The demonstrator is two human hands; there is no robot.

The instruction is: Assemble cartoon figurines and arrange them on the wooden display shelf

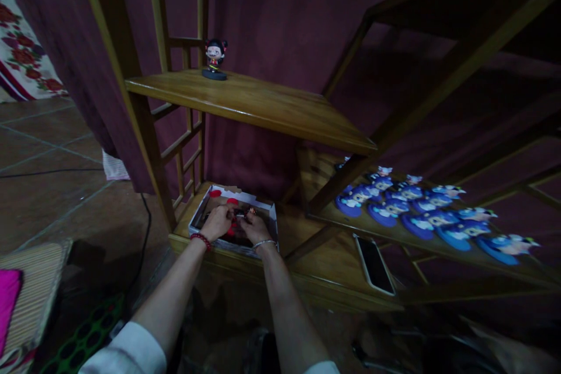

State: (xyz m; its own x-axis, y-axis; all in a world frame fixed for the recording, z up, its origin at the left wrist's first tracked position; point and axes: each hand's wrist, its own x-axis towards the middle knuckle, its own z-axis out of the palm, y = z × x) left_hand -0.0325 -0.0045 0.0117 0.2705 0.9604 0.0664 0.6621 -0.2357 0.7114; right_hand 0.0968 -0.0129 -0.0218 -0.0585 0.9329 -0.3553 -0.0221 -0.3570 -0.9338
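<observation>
Both of my hands are inside a shallow white cardboard box (277, 228) on the lower shelf. My left hand (218, 222), with a red beaded bracelet on its wrist, has its fingers curled together over dark and red pieces; what they grip is hidden. Close beside it, my right hand (255, 228), wearing a silvery bangle, is closed on a small figurine (251, 210) whose top shows above the fingers. Red round pieces (215, 193) lie along the far side of the box's brown interior.
A black-haired figurine (215, 55) stands on the upper wooden shelf (263, 99). Several blue-and-white figurines (432, 219) fill the right shelf. Below them lies a phone (374, 264). Slanting wooden posts (127, 93) frame the shelves, with a maroon curtain (280, 23) behind.
</observation>
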